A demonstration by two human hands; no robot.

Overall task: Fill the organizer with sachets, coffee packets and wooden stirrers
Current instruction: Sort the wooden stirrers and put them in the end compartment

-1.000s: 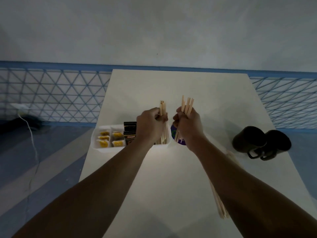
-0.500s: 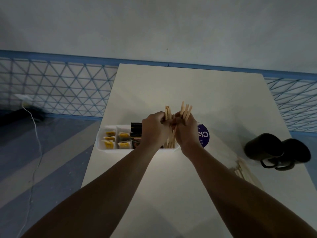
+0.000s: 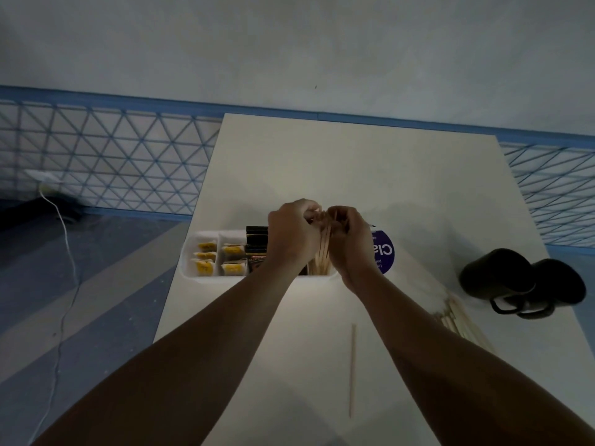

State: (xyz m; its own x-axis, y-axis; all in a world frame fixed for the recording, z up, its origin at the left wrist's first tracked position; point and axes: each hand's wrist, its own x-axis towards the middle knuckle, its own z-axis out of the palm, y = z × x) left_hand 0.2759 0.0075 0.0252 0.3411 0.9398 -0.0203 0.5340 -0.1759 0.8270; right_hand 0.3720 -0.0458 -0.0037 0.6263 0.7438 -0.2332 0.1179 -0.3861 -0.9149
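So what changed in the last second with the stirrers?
The left hand and right hand, each gripping a bundle, came together and lowered the stirrers into the right-end compartment of the organizer. A single stirrer now lies on the table, unseen before. The sachets, coffee packets and mugs stayed put.

Your left hand (image 3: 294, 239) and right hand (image 3: 349, 244), apart a second ago with a separate bundle in each, now meet knuckle to knuckle and sit lower. The stirrers (image 3: 322, 259) now form one bunch standing in the right end of the organizer (image 3: 190, 262), their tops no longer showing above your fists. A single stirrer (image 3: 352, 370) now lies on the table (image 3: 354, 162) between your forearms.
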